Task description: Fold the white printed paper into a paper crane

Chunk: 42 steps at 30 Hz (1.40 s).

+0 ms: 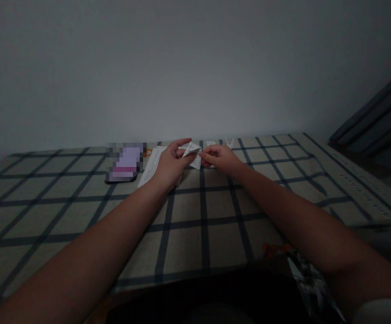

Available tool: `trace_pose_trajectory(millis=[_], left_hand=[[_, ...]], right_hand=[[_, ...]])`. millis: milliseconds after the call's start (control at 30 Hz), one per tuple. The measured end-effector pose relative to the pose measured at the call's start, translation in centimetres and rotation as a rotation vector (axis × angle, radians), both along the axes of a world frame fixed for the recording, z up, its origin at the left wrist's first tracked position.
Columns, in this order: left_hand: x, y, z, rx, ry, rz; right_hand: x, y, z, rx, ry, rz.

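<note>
A small folded piece of printed paper (pixel 192 149) is held up between my hands above the checked tablecloth. My left hand (pixel 172 163) grips it between thumb and fingers, with the index finger stretched out beyond it. On the paper's right side, my right hand (pixel 218 157) is closed in a pinch at its edge. Flat sheets of printed paper (pixel 151 167) lie under and beside my left hand, partly hidden by it. Some small white pieces (pixel 229 142) rest just behind my right hand; I cannot make out what they are.
A phone (pixel 126 163) with a blurred screen lies left of the sheets. The blue-checked tablecloth (pixel 185 243) covers the table, which meets a plain wall (pixel 195 72) at the back. Dark folded cloth (pixel 381 112) hangs at the far right.
</note>
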<state>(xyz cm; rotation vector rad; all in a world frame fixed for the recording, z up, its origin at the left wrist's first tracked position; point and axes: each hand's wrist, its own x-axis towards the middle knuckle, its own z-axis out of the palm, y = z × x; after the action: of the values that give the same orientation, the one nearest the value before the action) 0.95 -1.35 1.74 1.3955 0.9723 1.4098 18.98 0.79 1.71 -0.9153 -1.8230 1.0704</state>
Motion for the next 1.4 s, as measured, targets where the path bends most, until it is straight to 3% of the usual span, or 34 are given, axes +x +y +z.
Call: trace_pose_trajectory(millis=[633, 867, 1100, 1400], left_hand=[[-0.16, 0.30, -0.09, 0.061, -0.003, 0.025], [0.01, 0.44, 0.00, 0.034, -0.061, 0.069], [-0.05, 0.88, -0.52, -0.008, -0.121, 0.035], [-0.04, 0.29, -0.12, 0.034, -0.032, 0.018]], right_hand=[[-0.03, -0.14, -0.02, 0.015, -0.103, 0.059], [0.07, -0.44, 0.07, -0.021, -0.121, 0.072], [0.24, -0.13, -0.27, 0.041, -0.153, 0.108], [0.02, -0.68, 0.28, 0.060, -0.204, 0.058]])
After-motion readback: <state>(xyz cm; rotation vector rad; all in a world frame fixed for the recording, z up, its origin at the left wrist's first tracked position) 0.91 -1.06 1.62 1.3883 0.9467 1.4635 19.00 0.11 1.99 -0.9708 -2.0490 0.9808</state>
